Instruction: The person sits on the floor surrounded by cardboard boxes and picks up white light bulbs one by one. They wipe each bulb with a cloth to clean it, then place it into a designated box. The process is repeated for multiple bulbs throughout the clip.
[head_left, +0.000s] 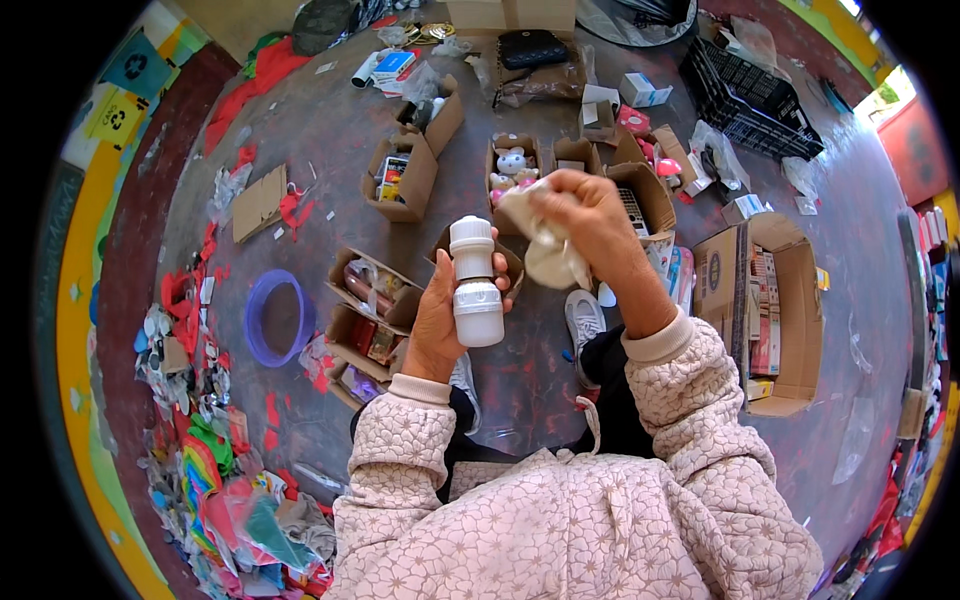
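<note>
My left hand is wrapped round a white plastic bottle, which stands nearly upright in the grip. Its upper part is ribbed, with a narrower joint at the middle. In my right hand, raised beside the bottle, a crumpled cream cloth is pinched and hangs down. Cloth and bottle are apart. Below them, partly covered by my hands, is a small open cardboard box. Just beyond the cloth, another box holds white and pink toy figures.
Several small cardboard boxes stand around. At the right is a large carton with packages inside. A purple plastic tub sits left, near a heap of scraps. A black crate lies far right. My shoes are below.
</note>
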